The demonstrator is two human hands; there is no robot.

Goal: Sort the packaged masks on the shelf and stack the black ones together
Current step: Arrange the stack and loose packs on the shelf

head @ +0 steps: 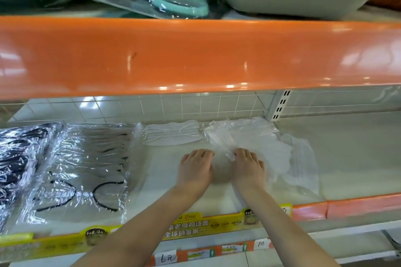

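While both hands reach onto the shelf point(347, 158), the person seems to be gathering the white packs so the colours stay apart. The right hand point(249, 166) rests on the crinkly white mask packs point(260, 143), which lie toward the back of the shelf, right of the middle. Its fingers curl at the plastic edge, maybe pinching it, but that is hard to tell for sure. The left hand point(196, 169) lies flat on the bare shelf just beside them, fingers loose, holding nothing. It looks ready to help slide the pile.

One more white mask pack point(173, 134) sits at the back edge, near the middle. The black masks point(15, 158) are stacked at the far left end. A clear pack with black loops point(86, 169) lies just beside them, near the front edge. Keeping black at one end likely makes sorting easy.
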